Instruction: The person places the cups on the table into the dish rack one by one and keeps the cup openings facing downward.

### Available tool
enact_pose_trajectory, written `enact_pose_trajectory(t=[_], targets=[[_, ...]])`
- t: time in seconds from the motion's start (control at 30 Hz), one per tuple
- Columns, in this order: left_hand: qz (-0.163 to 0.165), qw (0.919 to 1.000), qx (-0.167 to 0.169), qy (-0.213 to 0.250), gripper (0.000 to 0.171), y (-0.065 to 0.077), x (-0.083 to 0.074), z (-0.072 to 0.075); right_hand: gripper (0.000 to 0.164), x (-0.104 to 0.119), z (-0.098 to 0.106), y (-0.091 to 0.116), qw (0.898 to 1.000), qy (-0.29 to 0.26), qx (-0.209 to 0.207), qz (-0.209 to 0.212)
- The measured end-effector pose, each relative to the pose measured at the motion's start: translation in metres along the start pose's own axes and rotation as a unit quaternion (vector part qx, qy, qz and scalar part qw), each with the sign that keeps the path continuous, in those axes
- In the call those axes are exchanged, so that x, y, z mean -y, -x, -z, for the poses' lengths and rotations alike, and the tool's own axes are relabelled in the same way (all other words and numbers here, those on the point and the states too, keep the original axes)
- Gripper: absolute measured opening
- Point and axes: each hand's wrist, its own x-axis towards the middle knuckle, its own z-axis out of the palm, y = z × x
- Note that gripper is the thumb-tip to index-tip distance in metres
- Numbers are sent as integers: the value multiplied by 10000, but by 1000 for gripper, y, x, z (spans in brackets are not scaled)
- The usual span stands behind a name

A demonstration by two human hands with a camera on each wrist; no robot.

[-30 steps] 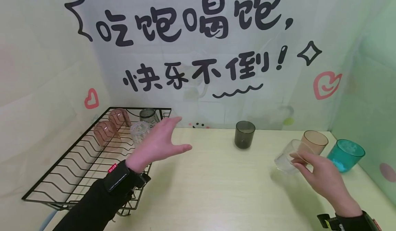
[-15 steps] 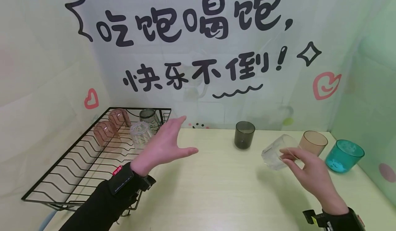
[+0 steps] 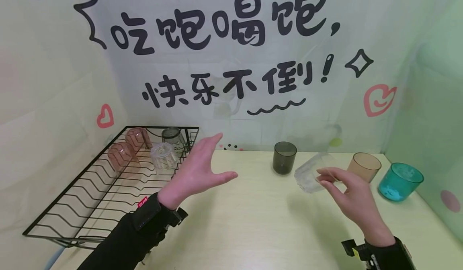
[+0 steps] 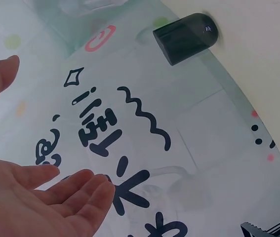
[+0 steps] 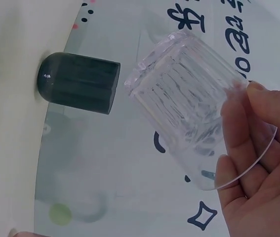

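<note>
My right hand (image 3: 352,199) pinches a clear glass (image 3: 312,174) near its rim and holds it tilted above the table, its base toward the left. In the right wrist view the thumb is outside the clear glass (image 5: 184,94), and fingers show through its wall. My left hand (image 3: 197,169) hovers beside the rack's right edge with thumb and fingers spread, holding nothing. A dark grey glass (image 3: 284,158) stands upright at the back of the table, left of the clear one. The left wrist view shows that grey glass (image 4: 186,38) beyond the spread left hand (image 4: 46,192).
A black wire rack (image 3: 92,211) stands at the left. On it sit two pink glasses (image 3: 123,156), a clear glass (image 3: 163,156) and a grey glass (image 3: 173,136), bottoms up. An amber glass (image 3: 364,166) and a teal glass (image 3: 400,181) stand at the right by the wall.
My right hand has carried the clear glass leftward, away from the amber and teal glasses toward the dark grey one. The left hand has drifted slightly right, still spread.
</note>
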Motion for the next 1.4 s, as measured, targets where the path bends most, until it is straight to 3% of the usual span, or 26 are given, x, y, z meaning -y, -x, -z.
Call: enact_pose_trajectory(t=[0.23, 0.53, 0.87, 1.4], targets=[[-225, 9995, -166, 141, 103, 0, -4, -5, 40, 9, -5, -4, 9990, -393, -194, 34], [-245, 9990, -264, 261, 102, 1, -11, -8, 43, 21, -13, -10, 9915, -1217, -464, -5], [-427, 9971, -444, 438, 104, 2, -17, -12, 40, 37, -19, -16, 9845, -1674, -504, -165], [-667, 9917, -654, 883, 102, 1, -24, -21, 32, 60, -31, -25, 9561, -2846, -642, -260]])
